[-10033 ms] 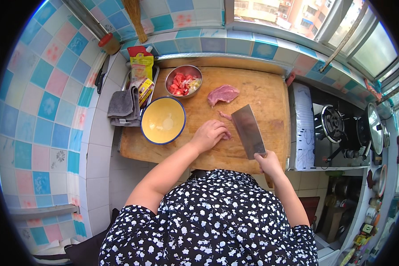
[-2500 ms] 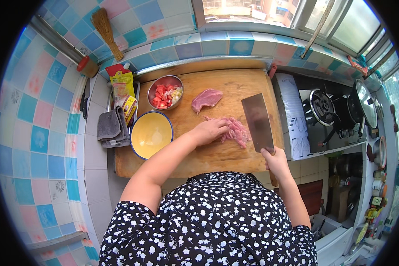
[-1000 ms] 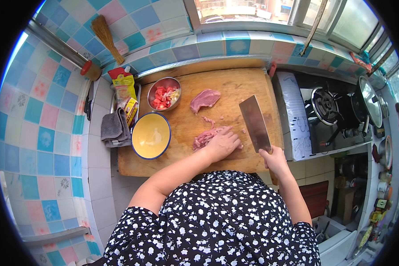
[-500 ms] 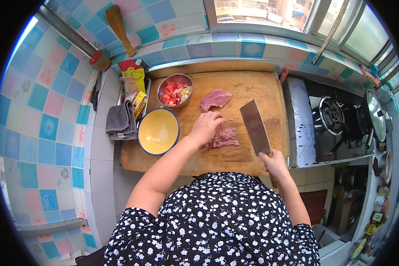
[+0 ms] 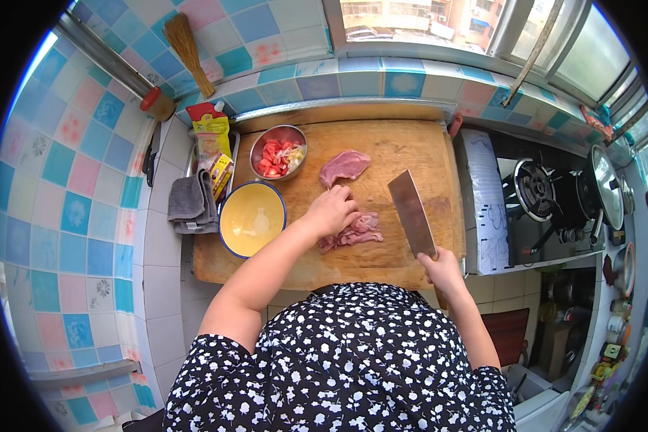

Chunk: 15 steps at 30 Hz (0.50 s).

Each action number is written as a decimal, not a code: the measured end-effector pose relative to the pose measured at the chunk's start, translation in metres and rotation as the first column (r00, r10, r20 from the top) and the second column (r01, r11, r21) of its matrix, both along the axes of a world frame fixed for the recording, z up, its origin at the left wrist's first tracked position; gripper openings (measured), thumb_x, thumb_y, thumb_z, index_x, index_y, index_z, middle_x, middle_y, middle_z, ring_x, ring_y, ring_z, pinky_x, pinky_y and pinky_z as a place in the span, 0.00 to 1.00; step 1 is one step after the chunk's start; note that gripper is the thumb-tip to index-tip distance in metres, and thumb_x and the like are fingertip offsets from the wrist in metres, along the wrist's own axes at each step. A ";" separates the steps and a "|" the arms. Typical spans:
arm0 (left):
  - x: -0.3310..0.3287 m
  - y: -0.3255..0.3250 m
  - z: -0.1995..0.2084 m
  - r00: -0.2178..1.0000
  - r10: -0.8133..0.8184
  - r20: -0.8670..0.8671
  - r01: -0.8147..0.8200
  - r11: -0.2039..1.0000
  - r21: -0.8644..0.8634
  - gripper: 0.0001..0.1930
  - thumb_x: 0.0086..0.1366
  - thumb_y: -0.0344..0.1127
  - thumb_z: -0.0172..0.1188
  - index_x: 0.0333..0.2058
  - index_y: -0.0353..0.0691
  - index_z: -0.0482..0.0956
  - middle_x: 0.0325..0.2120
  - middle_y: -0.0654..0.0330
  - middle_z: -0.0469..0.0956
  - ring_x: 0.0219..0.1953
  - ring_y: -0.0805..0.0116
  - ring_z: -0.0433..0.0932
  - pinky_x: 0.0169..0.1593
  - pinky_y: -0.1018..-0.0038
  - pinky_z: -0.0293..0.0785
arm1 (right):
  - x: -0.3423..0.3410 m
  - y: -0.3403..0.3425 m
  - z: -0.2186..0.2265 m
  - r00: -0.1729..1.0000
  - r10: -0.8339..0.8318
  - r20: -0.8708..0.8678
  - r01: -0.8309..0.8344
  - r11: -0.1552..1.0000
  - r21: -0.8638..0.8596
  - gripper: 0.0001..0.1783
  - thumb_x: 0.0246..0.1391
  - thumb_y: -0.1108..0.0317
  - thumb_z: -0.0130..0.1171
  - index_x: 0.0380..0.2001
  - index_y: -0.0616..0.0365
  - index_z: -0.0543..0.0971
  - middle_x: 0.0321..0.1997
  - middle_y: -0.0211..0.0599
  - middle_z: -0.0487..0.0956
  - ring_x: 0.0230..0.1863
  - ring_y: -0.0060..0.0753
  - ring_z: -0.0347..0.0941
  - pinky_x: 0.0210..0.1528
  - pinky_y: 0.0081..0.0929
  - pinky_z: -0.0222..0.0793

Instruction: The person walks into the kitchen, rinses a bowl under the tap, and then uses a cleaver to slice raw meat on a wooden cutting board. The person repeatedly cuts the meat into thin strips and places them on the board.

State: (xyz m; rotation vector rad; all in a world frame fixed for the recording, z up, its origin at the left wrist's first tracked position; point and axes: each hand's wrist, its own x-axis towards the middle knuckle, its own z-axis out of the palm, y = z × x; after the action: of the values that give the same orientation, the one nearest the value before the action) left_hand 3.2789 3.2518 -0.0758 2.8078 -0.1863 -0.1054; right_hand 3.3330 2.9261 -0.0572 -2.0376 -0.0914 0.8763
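Observation:
My right hand (image 5: 443, 270) grips the handle of a cleaver (image 5: 412, 214), its broad blade raised over the right part of the wooden cutting board (image 5: 281, 271). My left hand (image 5: 335, 211) lies over the upper left of a pile of sliced raw meat (image 5: 361, 230), fingers curled down onto the slices; the fingertips are partly hidden. Just beyond those fingers rests a larger uncut piece of meat (image 5: 344, 166). The blade stays apart from both the slices and the piece.
Left on the board stand a yellow bowl with blue rim (image 5: 252, 219) and a metal bowl (image 5: 299, 167) of chopped tomato and pale pieces. Beside them are a grey cloth (image 5: 192, 203) and a red-yellow pouch (image 5: 211, 128). A gas stove (image 5: 534, 191) is at right.
The whole view has shifted slightly. My left hand's fingers have drawn in a little over the slices; the cleaver stays raised in my right hand.

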 end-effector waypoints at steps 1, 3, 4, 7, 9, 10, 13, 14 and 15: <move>-0.004 -0.003 0.000 1.000 -0.002 0.030 0.003 0.999 -0.039 0.24 0.60 0.48 0.65 0.51 0.43 0.77 0.53 0.53 0.72 0.55 0.52 0.70 0.55 0.60 0.71 | -0.001 0.000 0.001 1.000 0.000 0.004 0.000 1.000 -0.006 0.16 0.57 0.59 0.62 0.38 0.63 0.80 0.18 0.33 0.77 0.17 0.25 0.73 0.23 0.28 0.69; -0.013 -0.013 0.001 0.996 -0.001 0.090 0.012 0.993 -0.116 0.34 0.58 0.54 0.66 0.60 0.43 0.71 0.56 0.51 0.69 0.59 0.53 0.68 0.59 0.63 0.69 | -0.002 0.001 0.002 1.000 0.004 0.024 -0.004 1.000 -0.021 0.16 0.57 0.59 0.62 0.38 0.63 0.80 0.18 0.33 0.77 0.17 0.25 0.73 0.23 0.28 0.69; -0.015 -0.017 0.005 0.998 -0.056 0.036 0.057 0.997 -0.042 0.46 0.55 0.58 0.67 0.66 0.40 0.61 0.59 0.48 0.66 0.61 0.53 0.65 0.63 0.64 0.64 | -0.003 0.000 0.002 0.999 0.007 0.040 -0.006 0.999 -0.034 0.16 0.57 0.59 0.62 0.37 0.63 0.80 0.18 0.32 0.76 0.17 0.25 0.73 0.23 0.28 0.69; -0.021 -0.045 0.010 0.999 -0.024 0.042 0.020 0.995 0.098 0.49 0.52 0.60 0.69 0.66 0.37 0.61 0.60 0.47 0.64 0.61 0.53 0.65 0.63 0.62 0.62 | -0.004 0.000 0.009 0.999 -0.033 0.026 0.033 0.999 0.011 0.15 0.58 0.59 0.62 0.36 0.63 0.80 0.18 0.32 0.76 0.17 0.24 0.72 0.22 0.28 0.68; -0.019 -0.057 -0.006 0.987 0.022 0.157 -0.034 0.997 0.072 0.40 0.57 0.56 0.66 0.62 0.38 0.67 0.56 0.50 0.68 0.57 0.54 0.68 0.60 0.62 0.63 | -0.004 -0.001 0.014 0.998 -0.057 0.009 0.057 0.998 0.032 0.15 0.58 0.59 0.62 0.36 0.63 0.80 0.19 0.32 0.76 0.17 0.23 0.72 0.22 0.27 0.67; -0.016 -0.063 -0.013 0.982 0.055 0.183 -0.067 0.996 0.056 0.36 0.59 0.55 0.65 0.60 0.38 0.69 0.54 0.52 0.70 0.55 0.55 0.69 0.58 0.62 0.64 | -0.003 -0.001 0.016 0.998 -0.060 0.009 0.060 0.998 0.025 0.15 0.58 0.59 0.62 0.36 0.63 0.80 0.19 0.31 0.76 0.16 0.23 0.72 0.22 0.27 0.67; -0.007 -0.062 -0.025 0.954 0.129 0.271 -0.145 0.989 0.038 0.22 0.63 0.47 0.62 0.50 0.40 0.75 0.45 0.55 0.74 0.49 0.56 0.72 0.53 0.62 0.67 | -0.001 -0.004 0.015 0.998 -0.055 0.002 0.055 0.998 0.031 0.15 0.58 0.59 0.62 0.36 0.62 0.80 0.19 0.31 0.76 0.16 0.22 0.71 0.22 0.26 0.67; -0.003 -0.059 -0.030 0.953 0.161 0.258 -0.176 0.984 0.039 0.21 0.62 0.47 0.63 0.49 0.41 0.75 0.44 0.56 0.74 0.48 0.56 0.73 0.52 0.62 0.68 | 0.000 -0.004 0.015 0.999 -0.051 0.000 0.051 0.998 0.039 0.15 0.58 0.59 0.62 0.36 0.62 0.80 0.18 0.31 0.76 0.16 0.22 0.71 0.22 0.26 0.67; 0.001 -0.055 -0.033 0.950 0.193 0.245 -0.209 0.977 0.040 0.20 0.62 0.46 0.63 0.48 0.41 0.75 0.44 0.56 0.74 0.48 0.56 0.73 0.52 0.62 0.68 | 0.000 -0.004 0.017 0.999 -0.042 0.009 0.042 0.999 0.033 0.15 0.58 0.59 0.62 0.37 0.62 0.80 0.18 0.31 0.76 0.16 0.22 0.71 0.22 0.26 0.67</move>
State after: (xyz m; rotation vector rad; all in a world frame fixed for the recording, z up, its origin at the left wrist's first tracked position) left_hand 3.2796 3.1966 -0.1091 2.8793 0.0502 0.2814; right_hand 3.3333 2.9225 -0.0400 -2.0067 -0.0676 0.8338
